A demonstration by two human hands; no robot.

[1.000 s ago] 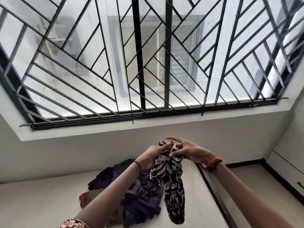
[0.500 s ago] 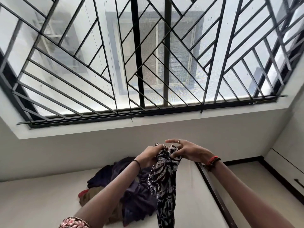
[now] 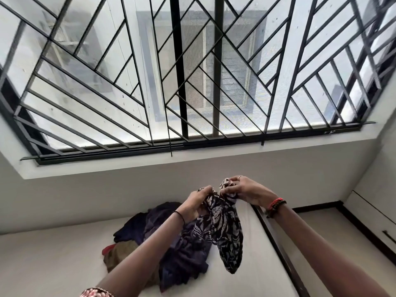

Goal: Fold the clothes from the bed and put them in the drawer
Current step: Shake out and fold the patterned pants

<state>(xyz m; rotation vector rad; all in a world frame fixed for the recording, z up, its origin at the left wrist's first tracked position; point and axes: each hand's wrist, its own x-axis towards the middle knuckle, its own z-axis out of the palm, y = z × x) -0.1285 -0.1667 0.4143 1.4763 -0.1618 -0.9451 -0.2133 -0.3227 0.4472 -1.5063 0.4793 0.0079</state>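
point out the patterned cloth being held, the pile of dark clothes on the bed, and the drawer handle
patterned cloth (image 3: 227,236): head view, on its hanging middle.
pile of dark clothes (image 3: 184,256): head view, on the purple garment.
drawer handle (image 3: 389,236): head view, on the dark bar.

Pile of clothes (image 3: 154,239) partly hidden behind left forearm (image 3: 137,266). Top of patterned garment (image 3: 225,230) bunched inside both hands, edges not seen. Drawer handle (image 3: 389,236) cut off by right frame edge. Bed (image 3: 53,264) cropped at the bottom.
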